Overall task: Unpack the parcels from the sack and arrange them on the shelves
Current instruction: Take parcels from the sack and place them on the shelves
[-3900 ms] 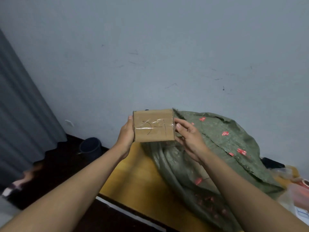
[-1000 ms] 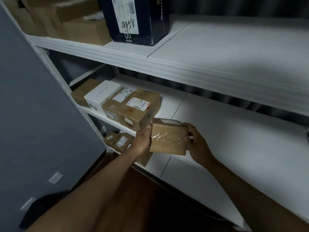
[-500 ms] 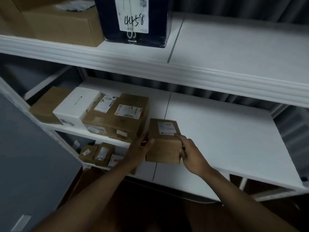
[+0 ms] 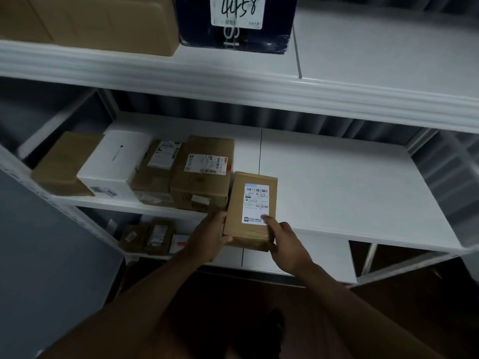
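A small brown cardboard parcel (image 4: 250,203) with a white barcode label on top lies at the front edge of the middle white shelf (image 4: 350,193). It sits just right of a row of parcels. My left hand (image 4: 210,237) grips its near left corner, thumb under the front. My right hand (image 4: 285,242) holds the near right corner, with a finger pressing on the label. The sack is out of view.
On the middle shelf's left stand a brown box (image 4: 64,161), a white box (image 4: 114,164) and two labelled brown parcels (image 4: 202,174). The top shelf carries a large brown carton (image 4: 103,22) and a dark box marked 4458 (image 4: 236,22). Small parcels (image 4: 147,235) lie on the lower shelf.
I turned from the sack to the shelves carrying the parcel. It was flipped label up and now lies on the middle shelf beside the row, both hands still on it.
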